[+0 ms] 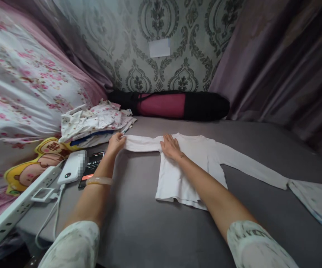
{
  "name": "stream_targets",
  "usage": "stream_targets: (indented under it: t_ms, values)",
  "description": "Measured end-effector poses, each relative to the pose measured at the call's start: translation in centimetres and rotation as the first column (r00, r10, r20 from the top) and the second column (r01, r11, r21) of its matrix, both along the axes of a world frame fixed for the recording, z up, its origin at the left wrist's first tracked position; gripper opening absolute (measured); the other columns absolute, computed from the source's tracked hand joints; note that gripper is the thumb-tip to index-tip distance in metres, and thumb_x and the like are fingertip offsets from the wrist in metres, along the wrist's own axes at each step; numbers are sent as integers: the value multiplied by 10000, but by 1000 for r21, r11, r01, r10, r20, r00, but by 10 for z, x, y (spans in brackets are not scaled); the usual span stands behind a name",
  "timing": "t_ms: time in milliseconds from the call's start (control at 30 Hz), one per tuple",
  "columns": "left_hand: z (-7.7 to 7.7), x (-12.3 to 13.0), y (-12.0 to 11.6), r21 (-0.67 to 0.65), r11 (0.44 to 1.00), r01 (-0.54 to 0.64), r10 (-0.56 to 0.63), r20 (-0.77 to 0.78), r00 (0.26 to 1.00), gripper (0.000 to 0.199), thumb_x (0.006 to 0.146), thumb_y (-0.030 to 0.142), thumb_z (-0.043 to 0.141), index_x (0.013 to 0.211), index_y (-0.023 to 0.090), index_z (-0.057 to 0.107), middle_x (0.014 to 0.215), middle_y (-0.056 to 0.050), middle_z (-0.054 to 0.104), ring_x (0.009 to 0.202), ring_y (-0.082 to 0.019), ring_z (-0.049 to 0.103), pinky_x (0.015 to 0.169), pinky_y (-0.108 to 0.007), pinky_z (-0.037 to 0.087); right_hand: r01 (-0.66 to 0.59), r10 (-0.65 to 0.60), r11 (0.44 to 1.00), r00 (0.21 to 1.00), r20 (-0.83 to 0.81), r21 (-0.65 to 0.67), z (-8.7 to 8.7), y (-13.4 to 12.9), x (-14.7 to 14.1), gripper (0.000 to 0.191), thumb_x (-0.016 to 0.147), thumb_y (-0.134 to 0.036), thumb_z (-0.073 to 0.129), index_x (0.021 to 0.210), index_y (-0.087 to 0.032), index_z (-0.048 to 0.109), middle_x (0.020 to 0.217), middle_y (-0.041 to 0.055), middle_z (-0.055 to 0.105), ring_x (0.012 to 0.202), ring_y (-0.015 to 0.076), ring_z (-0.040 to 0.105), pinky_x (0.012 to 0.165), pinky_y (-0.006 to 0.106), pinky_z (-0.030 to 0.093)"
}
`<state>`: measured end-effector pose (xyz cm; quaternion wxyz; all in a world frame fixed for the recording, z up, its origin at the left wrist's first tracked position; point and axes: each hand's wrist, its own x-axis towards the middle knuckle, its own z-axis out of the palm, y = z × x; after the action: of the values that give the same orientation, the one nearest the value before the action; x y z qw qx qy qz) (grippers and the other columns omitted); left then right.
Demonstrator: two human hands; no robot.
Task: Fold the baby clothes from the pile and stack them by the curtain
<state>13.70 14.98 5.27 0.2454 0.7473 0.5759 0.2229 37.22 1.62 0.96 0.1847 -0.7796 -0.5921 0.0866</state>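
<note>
Left hand: you pinch the sleeve cuff
Right hand: flat on white shirt
Your left: phone, clothes pile

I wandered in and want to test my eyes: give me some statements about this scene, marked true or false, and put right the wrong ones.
1. The left hand holds the end of a sleeve. True.
2. The right hand rests on the shirt. True.
3. The shirt is black. False: it is white.
4. A phone lies to the left of the shirt. True.
5. The two hands touch each other. False: they are apart, with a stretch of sleeve between them.
6. Both sleeves are folded across the shirt's front. False: both reach outward, one to each side.
</note>
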Motion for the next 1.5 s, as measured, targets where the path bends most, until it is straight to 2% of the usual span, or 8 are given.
stream_targets:
  t_ms: [133, 300, 433, 600, 967, 1067, 1267, 1500]
  values:
    - [-17, 1, -4, 64, 996, -69, 82, -232, 969, 379, 855, 325, 433, 1117, 150, 643, 1094, -160, 682, 1069, -292, 602, 841, -324, 445, -1, 1, 1000, 1000, 21, -23, -5, 2, -6, 577, 996, -410, 246, 1473, -95, 323, 1558, 157, 268, 1442, 282, 176, 1145, 472, 110]
    - [-26, 2, -14, 25, 992, -127, 126, -392, 911, 427, 896, 391, 392, 1176, 136, 587, 1150, -237, 648, 1080, -365, 605, 839, -420, 451, 2, 0, 1000, 997, 74, -30, -2, 6, -6, 555, 980, -436, 308, 1436, -132, 392, 1507, 165, 352, 1391, 318, 255, 1108, 498, 158]
    - [-25, 6, -21, 37, 970, -238, 235, -375, 897, 509, 893, 486, 383, 1179, 102, 557, 1125, -263, 647, 1052, -362, 624, 819, -416, 468, 33, -33, 999, 995, 91, -4, 8, 18, 4, 398, 965, -216, 320, 1291, -174, 543, 1310, 147, 543, 1192, 295, 452, 974, 447, 333]
    - [-21, 14, -30, -5, 934, -358, 337, -325, 884, 593, 865, 567, 382, 1149, 84, 576, 1111, -275, 647, 1040, -392, 624, 794, -441, 481, 6, -8, 1000, 992, 128, 17, 9, 30, 16, 451, 889, -18, 294, 1179, -154, 611, 1219, 143, 575, 1137, 276, 468, 922, 392, 370]
    - [-28, 11, -35, 88, 942, -324, 336, -279, 900, 482, 903, 472, 330, 1165, 142, 563, 1045, -206, 667, 981, -386, 625, 759, -441, 477, 188, -192, 971, 981, 15, 148, -10, 35, 17, 399, 875, -38, 334, 1178, -171, 557, 1216, 134, 528, 1026, 233, 544, 880, 339, 412]
    - [-31, 10, -35, 99, 952, -289, 305, -333, 892, 466, 902, 464, 342, 1144, 135, 566, 1046, -217, 664, 976, -396, 623, 755, -450, 476, 184, -191, 969, 981, 24, 166, -10, 31, 14, 343, 912, -85, 343, 1187, -157, 535, 1235, 149, 504, 1009, 228, 539, 869, 335, 408]
    - [-34, 10, -37, 143, 950, -278, 313, -397, 863, 454, 924, 409, 316, 1127, 79, 552, 1054, -253, 652, 968, -387, 627, 751, -450, 478, 54, -79, 978, 990, 119, 201, -10, 25, 7, 294, 946, -399, 434, 1061, -174, 585, 1105, 122, 559, 1077, 278, 474, 917, 397, 382]
    - [-33, 13, -43, 224, 927, -301, 365, -355, 861, 468, 930, 367, 306, 1130, 15, 539, 1043, -289, 643, 955, -391, 637, 727, -455, 490, 81, -101, 984, 988, 121, 161, -9, 29, 3, 328, 945, -389, 427, 1125, -154, 567, 1167, 141, 550, 1110, 276, 458, 953, 415, 364]
